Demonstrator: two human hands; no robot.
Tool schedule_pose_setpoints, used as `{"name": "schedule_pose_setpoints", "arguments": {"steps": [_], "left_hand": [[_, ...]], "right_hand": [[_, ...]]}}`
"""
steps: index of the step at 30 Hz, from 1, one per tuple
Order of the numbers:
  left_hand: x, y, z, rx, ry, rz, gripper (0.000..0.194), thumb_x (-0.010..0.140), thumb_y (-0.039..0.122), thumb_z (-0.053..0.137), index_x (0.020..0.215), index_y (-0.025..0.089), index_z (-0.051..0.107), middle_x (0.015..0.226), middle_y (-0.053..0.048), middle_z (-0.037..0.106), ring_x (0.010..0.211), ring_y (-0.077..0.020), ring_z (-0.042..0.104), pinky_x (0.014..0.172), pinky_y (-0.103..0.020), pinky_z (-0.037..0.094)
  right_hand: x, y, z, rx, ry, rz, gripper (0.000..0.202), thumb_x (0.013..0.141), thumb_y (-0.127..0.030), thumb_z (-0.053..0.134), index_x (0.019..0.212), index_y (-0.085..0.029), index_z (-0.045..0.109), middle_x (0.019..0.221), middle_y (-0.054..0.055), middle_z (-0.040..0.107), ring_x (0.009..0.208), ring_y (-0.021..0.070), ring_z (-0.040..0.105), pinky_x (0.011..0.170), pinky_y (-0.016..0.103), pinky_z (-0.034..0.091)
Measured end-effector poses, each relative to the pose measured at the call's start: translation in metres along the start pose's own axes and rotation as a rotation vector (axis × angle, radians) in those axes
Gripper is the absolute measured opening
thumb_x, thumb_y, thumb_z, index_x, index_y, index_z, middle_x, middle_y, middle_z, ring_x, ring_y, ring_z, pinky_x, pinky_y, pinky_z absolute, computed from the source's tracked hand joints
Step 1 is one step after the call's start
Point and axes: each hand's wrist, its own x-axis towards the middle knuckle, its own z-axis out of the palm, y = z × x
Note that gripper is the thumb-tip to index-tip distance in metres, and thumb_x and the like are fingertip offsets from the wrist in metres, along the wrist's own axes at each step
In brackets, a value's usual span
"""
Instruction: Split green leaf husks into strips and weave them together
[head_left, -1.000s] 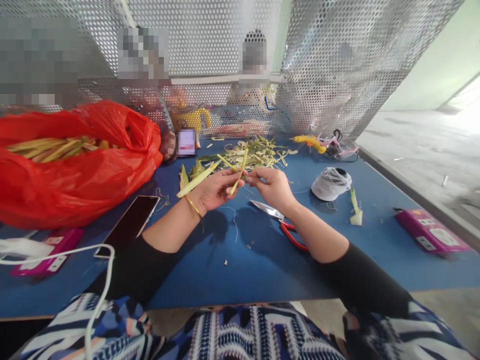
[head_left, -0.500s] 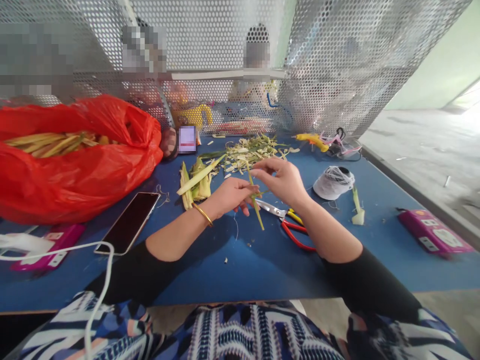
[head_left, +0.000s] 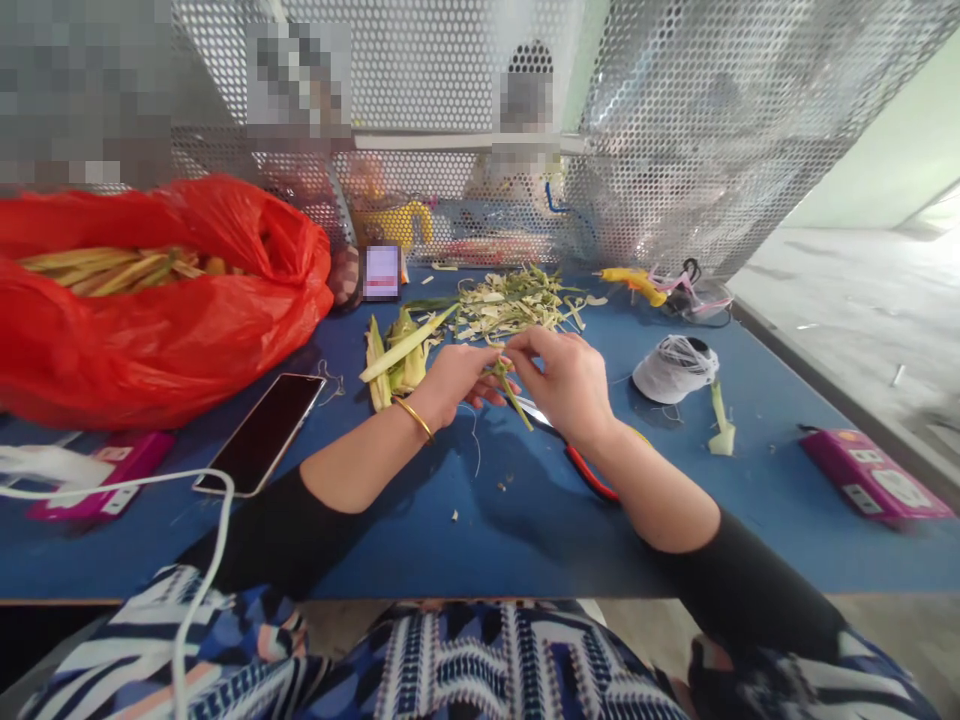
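Both hands meet above the middle of the blue table. My left hand (head_left: pixel 465 378) pinches a narrow green leaf strip (head_left: pixel 517 405), whose lower end slants down to the right. Thumb and forefinger of my right hand (head_left: pixel 562 378) are closed on the strip's upper part, against the left fingertips. Below the right hand lie scissors (head_left: pixel 589 472) with red and yellow handles, partly hidden by that wrist. Left of the hands rest pale green husk pieces (head_left: pixel 405 355). A heap of leaf shreds (head_left: pixel 510 300) spreads just beyond them.
A red plastic bag (head_left: pixel 247 320) of husks stands at left, near a phone (head_left: pixel 262 432) and white cable (head_left: pixel 180 620). At right are a white thread spool (head_left: pixel 671 370), yellow glue gun (head_left: pixel 634 283) and purple box (head_left: pixel 874 475). A perforated metal screen (head_left: pixel 450 90) rises behind.
My right hand has come down and left, closer to my left hand. The strip's upper end, which stood up between the hands, is now bent in at the fingertips.
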Motion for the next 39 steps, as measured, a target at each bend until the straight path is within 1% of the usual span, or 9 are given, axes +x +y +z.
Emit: {"name": "schedule_pose_setpoints", "arguments": {"steps": [4, 11, 16, 21, 25, 28, 32, 36, 39], "left_hand": [[0.000, 0.000, 0.001, -0.134, 0.030, -0.037, 0.022, 0.085, 0.019, 0.056, 0.063, 0.016, 0.062, 0.050, -0.002, 0.061, 0.042, -0.0126, 0.058, 0.040, -0.020, 0.041], [-0.003, 0.009, -0.002, -0.357, -0.103, -0.057, 0.029, 0.086, 0.015, 0.045, 0.059, 0.015, 0.057, 0.053, -0.003, 0.059, 0.041, -0.0112, 0.054, 0.046, -0.023, 0.050], [-0.006, 0.007, 0.000, -0.370, -0.088, 0.052, 0.022, 0.085, 0.014, 0.056, 0.064, 0.014, 0.059, 0.055, -0.001, 0.057, 0.046, -0.0096, 0.054, 0.048, -0.021, 0.048], [-0.006, 0.005, 0.000, -0.362, -0.031, 0.094, 0.016, 0.084, 0.008, 0.057, 0.070, 0.012, 0.063, 0.062, 0.000, 0.060, 0.054, -0.0076, 0.055, 0.051, -0.018, 0.045], [-0.004, 0.004, 0.000, -0.384, 0.012, 0.093, 0.016, 0.083, 0.007, 0.058, 0.070, 0.012, 0.065, 0.062, 0.001, 0.059, 0.053, -0.0065, 0.053, 0.048, -0.016, 0.038], [-0.002, 0.000, 0.001, -0.372, -0.026, 0.100, 0.013, 0.079, 0.007, 0.063, 0.066, 0.011, 0.065, 0.062, 0.000, 0.060, 0.052, -0.0063, 0.051, 0.046, -0.016, 0.036], [-0.002, -0.003, 0.000, -0.316, -0.060, 0.101, 0.012, 0.075, 0.010, 0.069, 0.064, 0.012, 0.065, 0.057, 0.002, 0.058, 0.050, -0.0068, 0.051, 0.048, -0.018, 0.041], [-0.001, 0.001, -0.004, -0.254, -0.075, 0.073, 0.009, 0.082, 0.015, 0.065, 0.075, 0.013, 0.069, 0.062, -0.002, 0.067, 0.054, -0.0115, 0.063, 0.057, -0.023, 0.052], [-0.002, 0.005, -0.005, -0.236, -0.073, 0.043, 0.008, 0.084, 0.014, 0.063, 0.080, 0.012, 0.070, 0.060, -0.004, 0.069, 0.055, -0.0140, 0.067, 0.054, -0.022, 0.053]], "right_hand": [[-0.005, -0.002, 0.009, -0.169, 0.082, -0.152, 0.023, 0.094, -0.025, 0.050, 0.078, -0.020, 0.066, 0.081, 0.005, 0.069, 0.078, 0.0187, 0.059, 0.079, 0.034, 0.036], [-0.006, 0.002, 0.014, -0.256, 0.207, -0.215, 0.021, 0.094, -0.024, 0.051, 0.080, -0.021, 0.066, 0.086, 0.005, 0.067, 0.082, 0.0192, 0.057, 0.083, 0.036, 0.034], [-0.007, 0.006, 0.018, -0.287, 0.130, -0.312, 0.025, 0.096, -0.022, 0.046, 0.083, -0.022, 0.067, 0.086, 0.005, 0.067, 0.082, 0.0198, 0.054, 0.088, 0.039, 0.034], [-0.008, 0.002, 0.019, -0.388, 0.153, -0.467, 0.024, 0.096, -0.019, 0.045, 0.089, -0.021, 0.068, 0.087, 0.005, 0.066, 0.082, 0.0191, 0.052, 0.094, 0.037, 0.032], [-0.008, -0.001, 0.020, -0.421, 0.012, -0.625, 0.026, 0.095, -0.012, 0.043, 0.092, -0.020, 0.068, 0.087, 0.006, 0.064, 0.086, 0.0186, 0.052, 0.096, 0.038, 0.031], [-0.009, -0.001, 0.020, -0.395, -0.071, -0.633, 0.027, 0.095, -0.011, 0.042, 0.086, -0.020, 0.067, 0.089, 0.006, 0.063, 0.088, 0.0194, 0.052, 0.097, 0.040, 0.032], [-0.009, 0.000, 0.019, -0.300, -0.003, -0.483, 0.025, 0.094, -0.015, 0.045, 0.081, -0.021, 0.065, 0.083, 0.005, 0.063, 0.084, 0.0193, 0.054, 0.094, 0.039, 0.035], [-0.005, 0.003, 0.019, -0.023, 0.190, -0.058, 0.018, 0.089, -0.024, 0.053, 0.072, -0.022, 0.059, 0.076, 0.003, 0.062, 0.077, 0.0189, 0.055, 0.077, 0.034, 0.040], [0.001, 0.009, 0.022, 0.285, 0.178, 0.261, 0.023, 0.080, -0.030, 0.058, 0.060, -0.022, 0.050, 0.062, -0.001, 0.054, 0.062, 0.0153, 0.049, 0.062, 0.030, 0.038]]}}
